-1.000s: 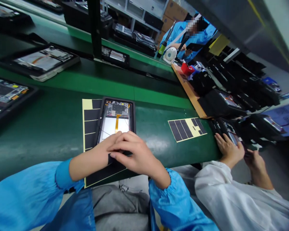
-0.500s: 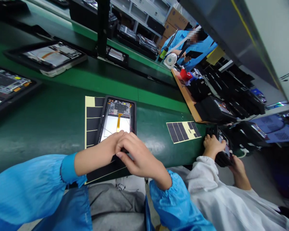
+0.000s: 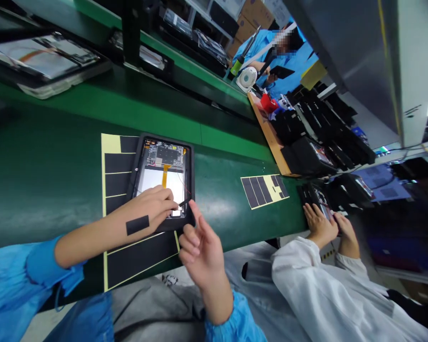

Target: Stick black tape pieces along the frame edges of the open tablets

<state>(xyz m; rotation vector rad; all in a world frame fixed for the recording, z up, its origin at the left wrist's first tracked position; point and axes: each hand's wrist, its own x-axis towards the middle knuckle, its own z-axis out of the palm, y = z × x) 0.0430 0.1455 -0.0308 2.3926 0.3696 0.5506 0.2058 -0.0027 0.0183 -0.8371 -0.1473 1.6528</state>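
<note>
A tablet with its back off (image 3: 167, 156) lies in a black holder (image 3: 191, 166), its circuit board, orange ribbon cable and silvery-white area exposed. Over its lower part my left hand (image 3: 153, 204) is closed, pinching one end of a small black adhesive strip (image 3: 184, 203). My right hand (image 3: 204, 242) is at the tablet's lower right corner, index finger extended to the strip's other end, other fingers curled; its thumb is hard to make out. A black sticker piece (image 3: 137, 225) is stuck on my left forearm. Under the holder lies a large sheet of black stickers (image 3: 118, 164).
A smaller sticker sheet (image 3: 264, 191) lies to the right on the green bench (image 3: 221, 213). Beside me, a co-worker's hands (image 3: 321, 225) handle another device. Another opened device (image 3: 46, 59) stands at upper left. A wooden edge (image 3: 271, 137) borders stacked black holders (image 3: 306, 154).
My hands have moved apart from each other, and a black strip now shows between them. The sticker on my left forearm has come into sight. The view has shifted slightly.
</note>
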